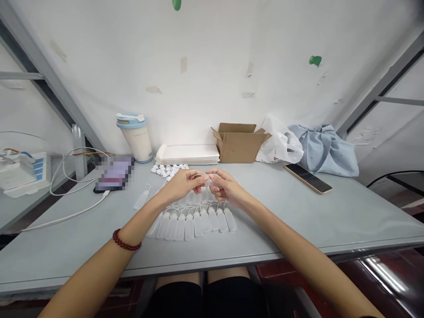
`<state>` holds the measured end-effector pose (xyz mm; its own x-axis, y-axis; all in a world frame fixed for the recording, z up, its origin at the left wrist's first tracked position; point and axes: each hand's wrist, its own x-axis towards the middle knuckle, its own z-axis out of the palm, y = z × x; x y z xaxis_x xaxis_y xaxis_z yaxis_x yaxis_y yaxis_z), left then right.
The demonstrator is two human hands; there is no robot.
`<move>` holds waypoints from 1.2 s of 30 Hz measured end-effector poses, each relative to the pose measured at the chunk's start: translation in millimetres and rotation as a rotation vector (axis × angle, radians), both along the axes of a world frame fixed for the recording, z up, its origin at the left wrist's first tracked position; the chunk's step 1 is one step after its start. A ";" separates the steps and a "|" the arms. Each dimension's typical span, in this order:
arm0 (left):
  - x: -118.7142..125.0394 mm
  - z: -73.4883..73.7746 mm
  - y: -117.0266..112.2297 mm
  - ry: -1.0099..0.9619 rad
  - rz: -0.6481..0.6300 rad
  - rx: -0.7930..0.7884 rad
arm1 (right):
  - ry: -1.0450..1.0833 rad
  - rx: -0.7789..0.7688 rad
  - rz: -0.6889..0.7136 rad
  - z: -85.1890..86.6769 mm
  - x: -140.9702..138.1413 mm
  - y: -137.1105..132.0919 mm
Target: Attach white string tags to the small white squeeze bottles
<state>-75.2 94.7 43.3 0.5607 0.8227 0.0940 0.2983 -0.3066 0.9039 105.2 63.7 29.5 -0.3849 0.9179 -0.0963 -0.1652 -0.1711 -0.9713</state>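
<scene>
My left hand (184, 181) and my right hand (224, 185) meet above the middle of the grey table (298, 221). Between their fingertips they pinch a small clear plastic piece (208, 179); its exact shape is too small to tell. Just below the hands, several small translucent plastic bottles (195, 222) lie side by side in a row. One more such bottle (141, 199) lies alone to the left. A heap of small white caps (168, 170) sits behind the left hand. A dark red bead bracelet is on my left wrist.
At the back stand a blue-and-cream tumbler (135, 138), a stack of white sheets (187, 154), an open cardboard box (239, 142), a white plastic bag (281, 143) and a blue cloth bundle (326, 150). A phone (308, 178) lies right; a cabled tablet (113, 173) left.
</scene>
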 end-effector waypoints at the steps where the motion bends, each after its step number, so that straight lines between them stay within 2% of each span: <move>1: -0.1 -0.2 -0.2 0.004 0.006 0.003 | -0.006 -0.002 0.002 -0.2 0.0 0.0; 7: -1.2 -0.7 1.2 -0.075 -0.033 0.032 | -0.028 0.003 0.001 -0.7 0.2 0.2; 14: -1.3 0.4 0.2 -0.043 -0.013 -0.077 | -0.065 0.031 -0.014 0.4 -1.4 0.0; 17: -0.2 -0.4 1.2 -0.123 0.053 -0.107 | -0.103 0.152 -0.085 -3.2 -1.0 4.0; 21: 2.0 -2.3 3.7 -0.238 0.140 -0.166 | -0.260 0.444 -0.264 -10.0 3.3 11.2; 24: 5.1 -5.8 3.6 -0.227 0.153 -0.119 | -0.342 0.544 -0.352 -12.3 5.7 12.3; 31: 12.0 -13.9 -2.4 -0.149 0.227 0.289 | -0.318 0.462 -0.369 -9.0 5.6 10.9; 33: 11.5 -11.5 -3.9 -0.158 0.217 0.275 | -0.293 0.446 -0.355 -8.2 6.4 11.8; 36: 9.3 -4.7 -4.9 -0.143 0.178 0.137 | -0.269 0.457 -0.337 -7.1 7.4 12.2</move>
<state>-65.9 89.9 38.6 0.3815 0.8812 0.2792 0.2307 -0.3833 0.8944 112.7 75.9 22.4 -0.0844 0.9560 0.2811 0.1222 0.2899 -0.9492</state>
